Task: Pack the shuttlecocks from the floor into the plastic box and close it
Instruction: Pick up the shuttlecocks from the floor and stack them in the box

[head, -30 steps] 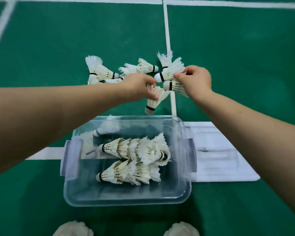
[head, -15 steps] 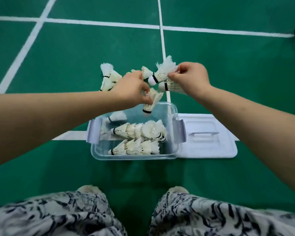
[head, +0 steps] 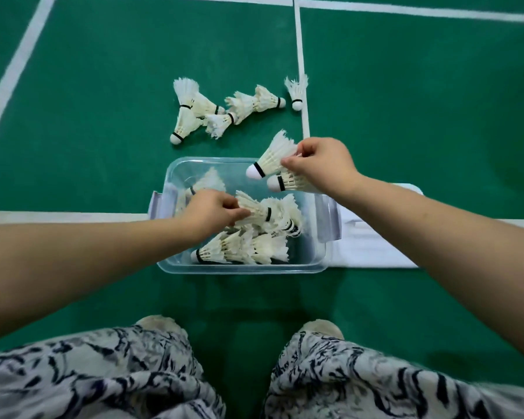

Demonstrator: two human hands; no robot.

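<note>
A clear plastic box (head: 318, 263) stands open on the green floor with several white shuttlecocks (head: 242, 249) lying in it. My left hand (head: 211, 211) is inside the box and grips one shuttlecock (head: 256, 211) by its feathers. My right hand (head: 319, 166) hovers over the box's far right corner and pinches two shuttlecocks (head: 273, 160) by their feathers, cork ends pointing left. Several more shuttlecocks (head: 224, 111) lie in a loose cluster on the floor beyond the box, and one (head: 297, 92) lies apart by the white line.
The box's white lid (head: 372, 246) lies flat on the floor just right of the box, partly under my right forearm. White court lines cross the floor. My knees in patterned cloth and my shoes (head: 156, 322) fill the bottom of the view.
Both hands came back from the pile toward me. The left hand brought its shuttlecock down into the box; the right hand carried its two shuttlecocks over the box's far right corner.
</note>
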